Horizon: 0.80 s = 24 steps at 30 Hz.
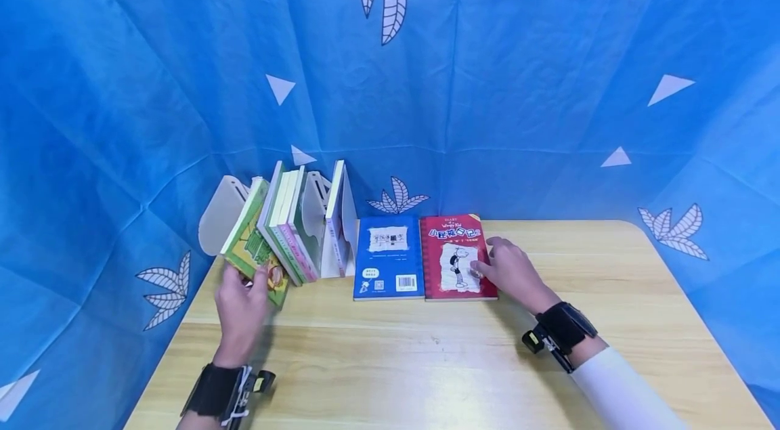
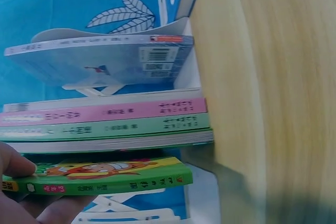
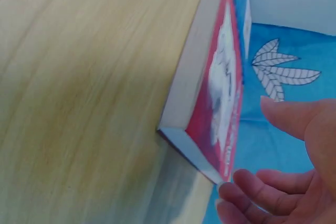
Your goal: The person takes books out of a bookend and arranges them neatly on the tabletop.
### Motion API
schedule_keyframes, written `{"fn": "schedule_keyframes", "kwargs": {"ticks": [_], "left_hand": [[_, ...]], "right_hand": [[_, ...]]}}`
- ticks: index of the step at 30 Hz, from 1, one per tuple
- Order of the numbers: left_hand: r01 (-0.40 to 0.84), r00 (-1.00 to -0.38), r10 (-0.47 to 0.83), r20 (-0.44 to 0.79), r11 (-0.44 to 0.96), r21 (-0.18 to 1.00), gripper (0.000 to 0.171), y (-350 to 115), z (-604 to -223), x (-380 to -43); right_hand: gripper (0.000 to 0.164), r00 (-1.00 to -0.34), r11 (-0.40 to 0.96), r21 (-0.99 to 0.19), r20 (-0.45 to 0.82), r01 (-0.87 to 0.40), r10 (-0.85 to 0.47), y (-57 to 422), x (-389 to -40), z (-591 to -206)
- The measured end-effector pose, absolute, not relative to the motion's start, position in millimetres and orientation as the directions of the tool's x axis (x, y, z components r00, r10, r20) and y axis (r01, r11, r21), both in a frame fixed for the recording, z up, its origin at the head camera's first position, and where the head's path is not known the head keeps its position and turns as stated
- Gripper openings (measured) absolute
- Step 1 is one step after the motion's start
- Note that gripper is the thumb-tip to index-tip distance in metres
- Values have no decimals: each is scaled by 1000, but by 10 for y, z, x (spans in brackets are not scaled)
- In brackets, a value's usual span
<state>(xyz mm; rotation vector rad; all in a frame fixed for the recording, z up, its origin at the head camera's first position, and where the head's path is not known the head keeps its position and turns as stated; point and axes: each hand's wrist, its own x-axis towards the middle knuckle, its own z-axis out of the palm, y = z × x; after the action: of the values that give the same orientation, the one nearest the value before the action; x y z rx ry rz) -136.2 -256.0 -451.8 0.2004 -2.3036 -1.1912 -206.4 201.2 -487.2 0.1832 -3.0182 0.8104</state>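
My left hand pinches a green and yellow book near its lower end, thumb on the cover and fingers on the other side. That book leans at the left end of a row, with its green spine facing out in the left wrist view. Flat on the table lies a red Wimpy Kid book, and my right hand is at its right edge. In the right wrist view the thumb stands off the cover, while the loosely bent fingertips are right at the book's corner.
Several upright books with pink and green spines stand next to the green one. Further right a pale blue book rests in a white book rack. A blue book lies against the red one. Blue cloth surrounds the wooden table.
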Motion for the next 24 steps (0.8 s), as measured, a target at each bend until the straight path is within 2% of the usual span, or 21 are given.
{"fn": "schedule_keyframes", "kwargs": {"ticks": [9,13,18,21,24], "left_hand": [[202,-774,-362,519,635,745,44,-2565,-4378,-1164],[243,-746,-337,574,666,706,46,-2576,-4296,-1079],[263,-707,-323,629,705,658,47,-2601,-4188,-937],[244,-702,-329,632,722,647,49,-2601,-4124,-849],[227,-700,-333,632,735,639,49,-2579,-4061,-778]], "right_hand": [[58,-986,840,-516,102,-168,-134,1965,-1916,-4752],[53,-974,846,-486,165,-219,-157,1935,-1853,-4694],[38,-958,845,-461,218,-270,-187,1902,-1778,-4651],[40,-955,837,-468,218,-285,-202,1888,-1728,-4611],[55,-957,832,-479,215,-279,-197,1884,-1682,-4566]]}}
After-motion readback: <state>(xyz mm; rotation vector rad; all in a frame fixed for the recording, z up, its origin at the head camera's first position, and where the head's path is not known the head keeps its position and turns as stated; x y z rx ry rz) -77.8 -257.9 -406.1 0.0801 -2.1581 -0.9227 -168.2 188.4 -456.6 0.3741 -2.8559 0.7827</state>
